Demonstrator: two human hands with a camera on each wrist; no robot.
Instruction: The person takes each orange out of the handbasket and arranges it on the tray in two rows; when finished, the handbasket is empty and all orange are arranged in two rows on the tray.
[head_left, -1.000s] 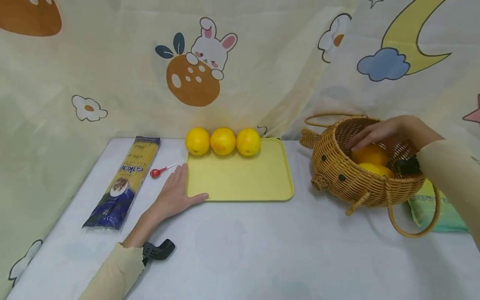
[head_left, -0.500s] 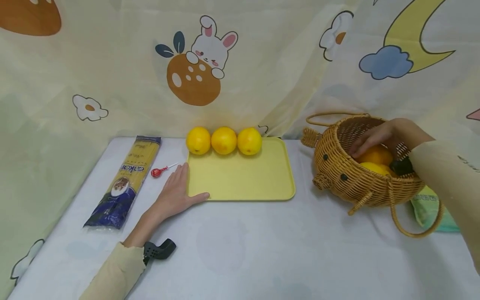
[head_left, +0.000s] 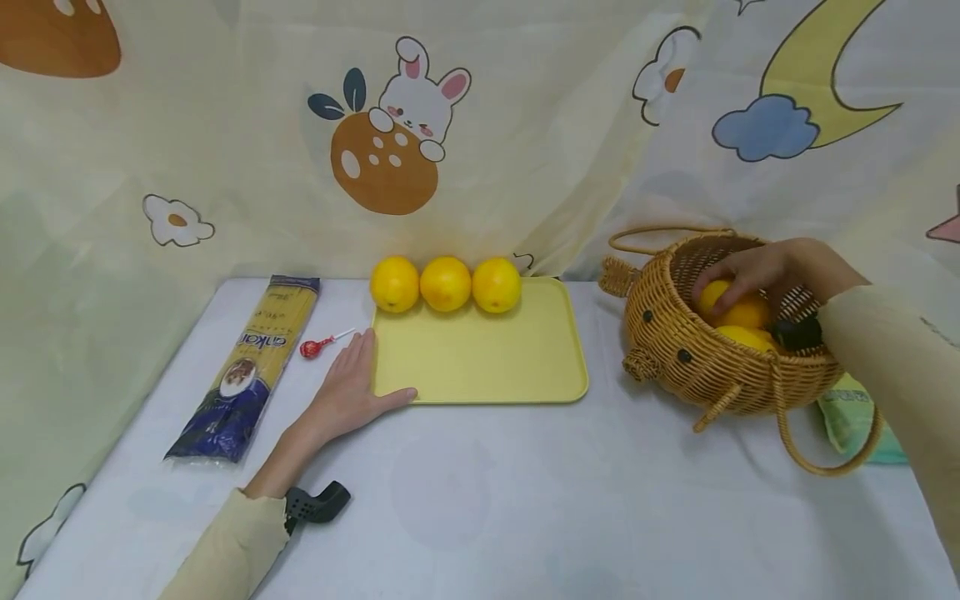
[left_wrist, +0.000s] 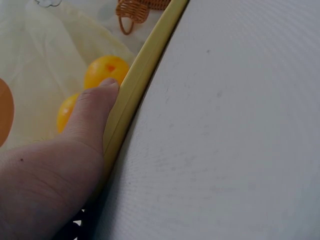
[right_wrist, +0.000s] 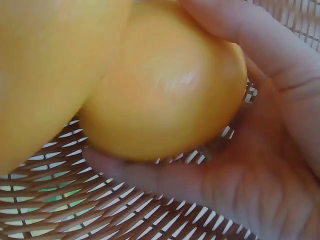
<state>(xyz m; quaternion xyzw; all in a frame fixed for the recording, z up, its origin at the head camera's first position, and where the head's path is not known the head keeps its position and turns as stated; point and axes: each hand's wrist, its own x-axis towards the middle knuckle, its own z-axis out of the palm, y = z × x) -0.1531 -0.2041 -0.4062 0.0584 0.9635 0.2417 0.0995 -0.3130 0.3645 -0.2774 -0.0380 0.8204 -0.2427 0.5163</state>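
In the head view my right hand (head_left: 783, 265) reaches into a pig-shaped wicker basket (head_left: 697, 375) and holds an orange (head_left: 742, 313). The right wrist view has its thumb and fingers curled round that orange (right_wrist: 170, 95), the wicker wall close behind. Another orange (head_left: 752, 337) lies beside it in the basket. My left hand (head_left: 349, 390) rests at the left end of a yellow tray (head_left: 480, 358), fingers straight along the side and thumb (left_wrist: 92, 107) over the front rim. Three oranges (head_left: 446, 283) form a row along the tray's back edge.
Left of the tray lie a red lollipop (head_left: 311, 348) and a long pack of pasta (head_left: 251, 362). A green package (head_left: 858, 421) sits partly behind the basket at right. The basket's handle (head_left: 828, 471) hangs onto the table in front. A printed cloth (head_left: 525, 167) hangs behind.
My right hand's fingers have closed round an orange in the basket, and it has shifted slightly up and left between them. The left hand stays in place on the tray.
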